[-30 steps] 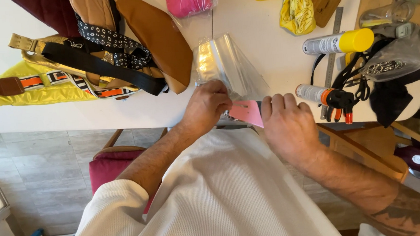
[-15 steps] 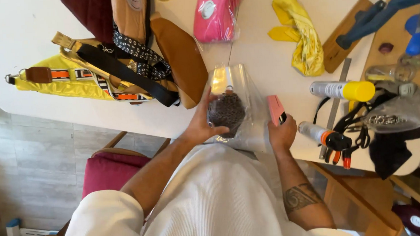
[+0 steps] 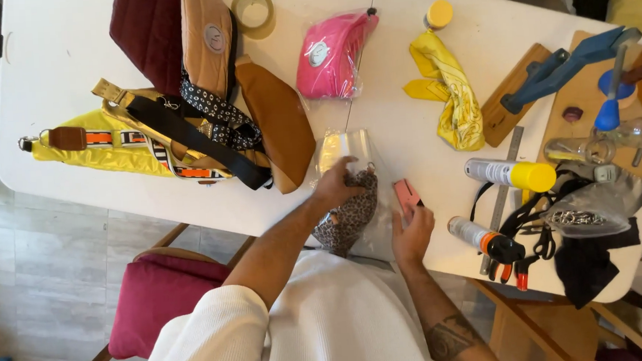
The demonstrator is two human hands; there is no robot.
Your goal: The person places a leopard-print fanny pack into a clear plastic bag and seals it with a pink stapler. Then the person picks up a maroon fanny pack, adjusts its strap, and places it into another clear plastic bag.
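Leopard-print pouch (image 3: 346, 217) sits mostly inside the clear plastic bag (image 3: 349, 151) at the table's (image 3: 73, 61) near edge, the left hand (image 3: 337, 185) pressing it in while the right hand (image 3: 411, 231) beside it grips a pink card (image 3: 407, 194), so bagging looks nearly done and sealing remains.

Right hand's fingers (image 3: 415, 214) partly behind the small pink card (image 3: 407, 195).

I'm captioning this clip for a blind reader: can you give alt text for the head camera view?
Seen from above, a person's left hand presses a leopard-print pouch inside a clear plastic bag on a white table, while the right hand holds a small pink tool. Bags, a pink pouch, spray cans and tools lie around.
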